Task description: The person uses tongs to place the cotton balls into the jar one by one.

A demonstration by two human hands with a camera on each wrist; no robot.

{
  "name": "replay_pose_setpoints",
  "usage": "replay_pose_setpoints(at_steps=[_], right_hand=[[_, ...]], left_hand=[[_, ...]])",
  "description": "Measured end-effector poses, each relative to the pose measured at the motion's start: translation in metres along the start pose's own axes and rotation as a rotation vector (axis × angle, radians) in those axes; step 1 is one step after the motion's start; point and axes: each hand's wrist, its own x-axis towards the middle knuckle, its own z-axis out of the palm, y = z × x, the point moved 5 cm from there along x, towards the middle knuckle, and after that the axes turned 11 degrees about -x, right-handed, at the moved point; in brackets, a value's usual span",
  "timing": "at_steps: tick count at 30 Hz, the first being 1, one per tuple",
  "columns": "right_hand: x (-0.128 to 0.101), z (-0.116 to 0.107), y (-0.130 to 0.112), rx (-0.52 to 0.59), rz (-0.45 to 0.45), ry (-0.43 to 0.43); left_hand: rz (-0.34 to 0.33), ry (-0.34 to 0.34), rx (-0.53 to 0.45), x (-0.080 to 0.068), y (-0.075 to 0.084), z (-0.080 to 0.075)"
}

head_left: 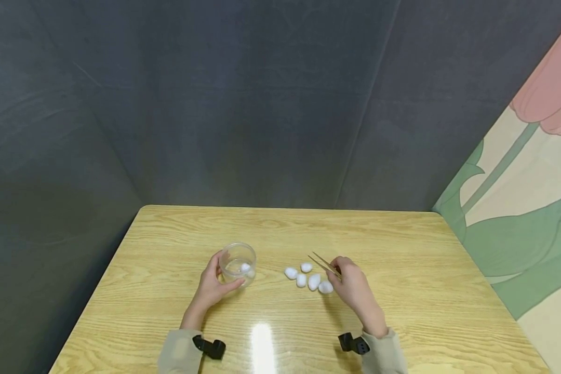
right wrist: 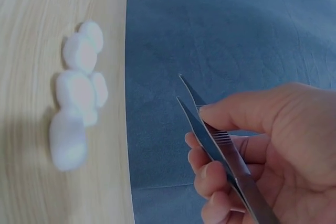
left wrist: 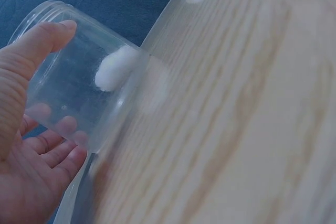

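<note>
Your wooden table [head_left: 402, 311] carries everything. At its middle, your left hand [head_left: 210, 288] cups a clear plastic jar [head_left: 237, 264] — one cotton ball [left wrist: 114, 67] inside, plain only from the left wrist. At 3 o'clock of it lie five fluffy white balls [head_left: 308, 277]. Your right hand [head_left: 352, 285] pinches thin metal tweezers [right wrist: 218, 140] — tips slightly apart, empty.

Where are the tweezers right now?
In the head view, the tweezers are in the right hand, tips raised just above the cotton balls.
</note>
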Motion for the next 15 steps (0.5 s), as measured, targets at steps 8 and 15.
replay_pose_setpoints(at_steps=[8,15], right_hand=[[-0.004,-0.002,0.006,-0.019,-0.006,-0.002],[-0.009,0.001,0.017,-0.043,0.024,-0.056]], left_hand=[[-0.017,-0.006,-0.005,-0.003,0.016,0.001],[-0.018,-0.009,-0.019,-0.004,0.015,0.001]])
